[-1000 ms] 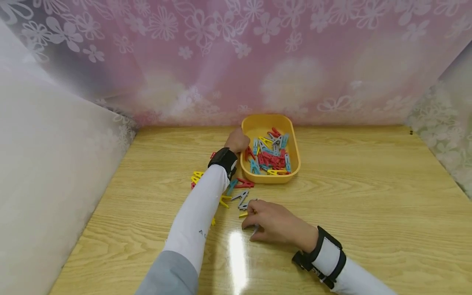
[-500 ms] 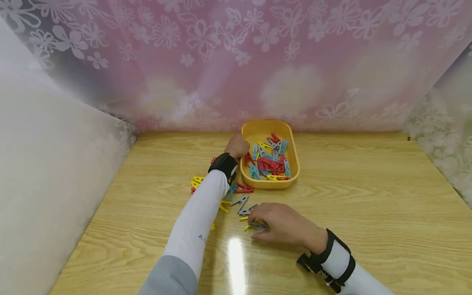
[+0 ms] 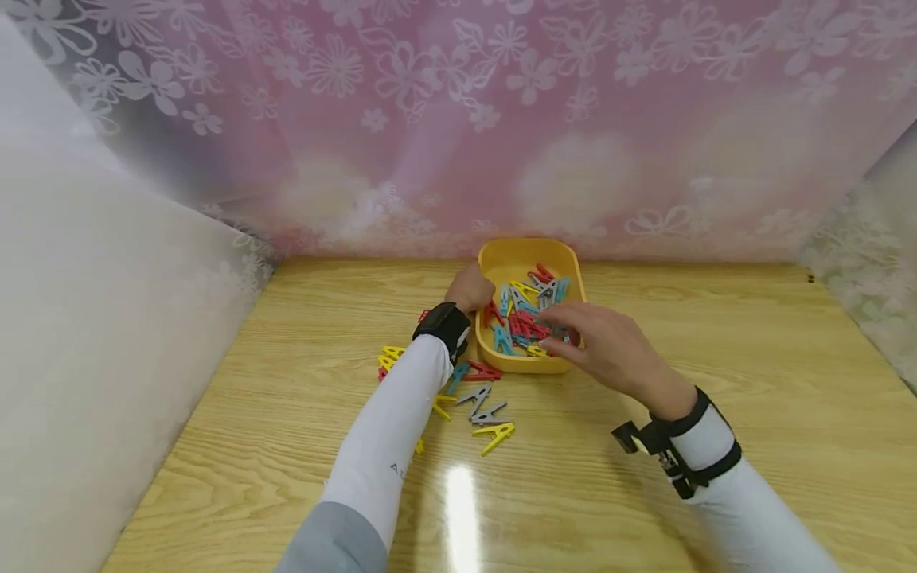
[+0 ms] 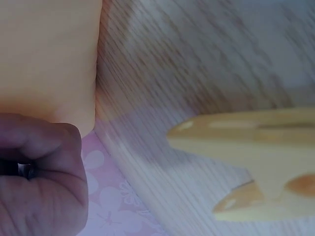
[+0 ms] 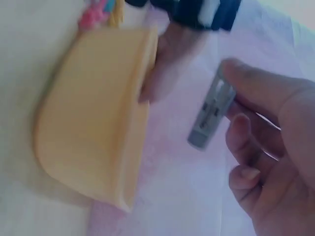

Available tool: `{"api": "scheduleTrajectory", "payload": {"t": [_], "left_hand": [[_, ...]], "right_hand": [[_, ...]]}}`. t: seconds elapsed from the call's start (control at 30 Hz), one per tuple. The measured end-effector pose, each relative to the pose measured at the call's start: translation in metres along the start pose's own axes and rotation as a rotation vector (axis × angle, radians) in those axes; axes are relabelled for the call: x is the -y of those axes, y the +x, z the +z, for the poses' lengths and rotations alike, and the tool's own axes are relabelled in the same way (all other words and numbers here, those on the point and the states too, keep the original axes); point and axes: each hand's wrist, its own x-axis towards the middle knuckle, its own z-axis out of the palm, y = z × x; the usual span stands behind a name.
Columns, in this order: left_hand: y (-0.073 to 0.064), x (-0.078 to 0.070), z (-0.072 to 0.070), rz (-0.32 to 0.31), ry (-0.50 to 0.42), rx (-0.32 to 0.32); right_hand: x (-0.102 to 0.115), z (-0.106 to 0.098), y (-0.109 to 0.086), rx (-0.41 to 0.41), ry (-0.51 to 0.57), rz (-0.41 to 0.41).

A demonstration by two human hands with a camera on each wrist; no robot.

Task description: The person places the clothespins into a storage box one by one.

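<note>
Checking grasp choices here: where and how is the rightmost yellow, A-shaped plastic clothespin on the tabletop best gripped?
Probably pinch the yellow clothespin across its joined end, coming from the right: it lies flat, legs splayed leftward, with a grey clothespin just beyond.

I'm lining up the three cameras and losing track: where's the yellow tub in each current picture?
Head: the yellow tub sits just right of center, against the pink flowered cloth.
Left wrist: upper left corner; only part of its plain side shows.
Right wrist: left half, seen from outside, appearing tilted.
Shared landmark: the left hand, at the tub's edge in all three.
</note>
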Motion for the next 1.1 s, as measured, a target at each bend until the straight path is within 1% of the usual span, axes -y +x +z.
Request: {"api": "scheduleTrajectory", "payload": {"t": [0.03,0.1,0.23,0.27,0.4,0.53,0.7,0.83,0.9,1.0,1.1], "left_hand": [[0.0,-0.001,0.001,0.0,-0.002,0.004],[0.0,-0.003,0.004,0.007,0.008,0.005],[0.0,-0.005,0.006,0.027,0.047,-0.007],[0.0,-0.006,0.006,0.032,0.06,-0.007],[-0.002,-0.012,0.003,0.055,0.09,0.002],[-0.003,-0.014,-0.001,0.078,0.109,-0.01],[0.0,-0.008,-0.001,0.057,0.088,-0.003],[0.007,-0.001,0.001,0.045,0.088,-0.01],[0.009,0.001,0.002,0.039,0.092,-0.015],[0.01,0.002,0.002,0.019,0.087,-0.018],[0.01,0.003,0.003,-0.008,0.06,-0.011]], "right_hand": [[-0.005,-0.002,0.003,-0.007,-0.006,0.015],[-0.015,-0.005,0.011,0.005,-0.02,0.063],[-0.031,-0.001,0.022,0.069,-0.059,0.145],[-0.033,0.001,0.022,0.081,-0.061,0.149],[-0.032,0.01,0.014,0.083,-0.012,0.125],[-0.025,0.017,0.006,0.081,0.044,0.116],[-0.014,0.023,-0.002,0.068,0.092,0.088],[-0.003,0.031,-0.007,0.049,0.145,0.039],[0.003,0.037,-0.011,0.053,0.176,0.005],[0.015,0.046,-0.015,0.109,0.2,-0.042],[0.029,0.056,-0.018,0.227,0.214,-0.055]]}}
